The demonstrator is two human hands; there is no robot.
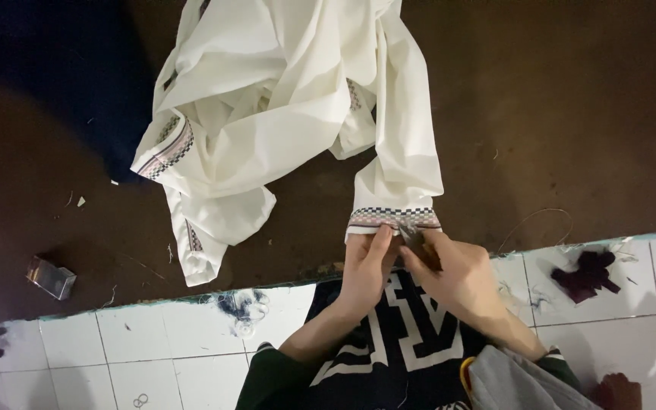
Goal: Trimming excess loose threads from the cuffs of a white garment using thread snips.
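A white garment (282, 99) lies crumpled on a dark brown floor (571, 114). One sleeve stretches toward me and ends in a cuff (392, 219) with a checkered black, white and pink band. My left hand (366, 266) pinches the cuff's lower edge between thumb and fingers. My right hand (449, 269) is closed around a small dark metal tool (413, 237) whose tip touches the cuff beside my left fingers. A second patterned cuff (167, 149) shows at the garment's left side.
A white tiled ledge (153, 349) runs along the bottom, with dark thread clumps (588, 273) and loose thread bits (241, 307) on it. A small shiny box (49, 276) lies on the floor at left. A thin loose thread (540, 220) curls at right.
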